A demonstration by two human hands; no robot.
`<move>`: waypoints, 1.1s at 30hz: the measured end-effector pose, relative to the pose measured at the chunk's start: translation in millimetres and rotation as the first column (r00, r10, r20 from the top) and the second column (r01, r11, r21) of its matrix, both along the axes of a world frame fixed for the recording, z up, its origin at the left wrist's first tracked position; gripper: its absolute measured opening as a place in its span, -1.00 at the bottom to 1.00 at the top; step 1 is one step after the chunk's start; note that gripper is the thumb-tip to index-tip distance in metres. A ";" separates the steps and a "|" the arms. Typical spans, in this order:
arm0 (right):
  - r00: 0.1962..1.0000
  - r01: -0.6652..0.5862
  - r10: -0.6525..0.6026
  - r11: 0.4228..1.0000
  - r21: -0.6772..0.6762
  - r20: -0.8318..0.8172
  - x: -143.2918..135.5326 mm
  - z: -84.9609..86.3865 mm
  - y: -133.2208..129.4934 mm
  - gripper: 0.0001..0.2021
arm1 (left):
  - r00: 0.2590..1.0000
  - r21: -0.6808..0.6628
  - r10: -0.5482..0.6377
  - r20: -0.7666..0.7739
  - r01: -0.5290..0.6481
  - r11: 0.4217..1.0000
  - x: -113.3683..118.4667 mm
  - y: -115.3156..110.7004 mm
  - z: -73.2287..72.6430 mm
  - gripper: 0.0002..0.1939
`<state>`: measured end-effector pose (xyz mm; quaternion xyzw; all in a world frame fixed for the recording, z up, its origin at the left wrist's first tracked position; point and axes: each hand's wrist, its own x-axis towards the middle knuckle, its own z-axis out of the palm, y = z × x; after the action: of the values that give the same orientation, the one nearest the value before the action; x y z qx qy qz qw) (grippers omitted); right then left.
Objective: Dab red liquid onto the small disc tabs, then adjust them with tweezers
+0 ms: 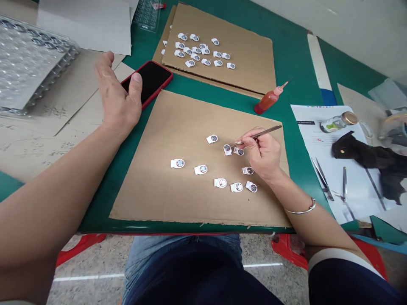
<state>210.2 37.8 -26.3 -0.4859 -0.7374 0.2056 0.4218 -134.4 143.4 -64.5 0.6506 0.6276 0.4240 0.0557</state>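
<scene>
My right hand (263,153) is closed on slim metal tweezers (266,131), held like a pen. Their tip meets a small white tabbed piece with a round dark face (227,149); whether it grips the piece is too small to tell. A similar piece (238,151) lies just beside it, and another (248,170) is under the edge of my hand. Several more are spread over the brown cardboard sheet (152,186). My left hand (119,99) is open at the near end of a red-cased phone (155,80), thumb stretched over its screen.
Behind, more tabbed pieces lie on stacked cardboard (248,38). A red dropper bottle (267,101) stands beyond the sheet. To the right, papers carry a glass jar (337,122), tweezers (323,180) and black cloth (362,150). Clear bubbled trays (28,63) sit at left.
</scene>
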 end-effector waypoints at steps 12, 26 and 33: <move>0.990 -0.077 0.064 0.992 0.100 0.128 -7.0 2.9 3.0 -0.90 | 0.996 0.092 -0.041 0.083 0.033 0.995 -15.4 14.9 -19.9 -0.13; 1.000 0.015 -0.015 1.000 0.013 -0.002 -30.6 18.4 18.4 -0.82 | 0.999 0.055 0.025 0.044 -0.028 0.998 1.9 2.5 -2.9 -0.27; 0.999 0.025 -0.024 0.999 0.024 -0.033 -34.6 -4.8 24.9 -0.84 | 0.998 0.037 0.031 0.059 -0.033 0.999 2.4 3.0 -4.2 -0.23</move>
<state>175.6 62.7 -31.1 -0.4863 -0.7269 0.1990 0.4421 -132.0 146.4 -68.6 0.6287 0.6279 0.4555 0.0552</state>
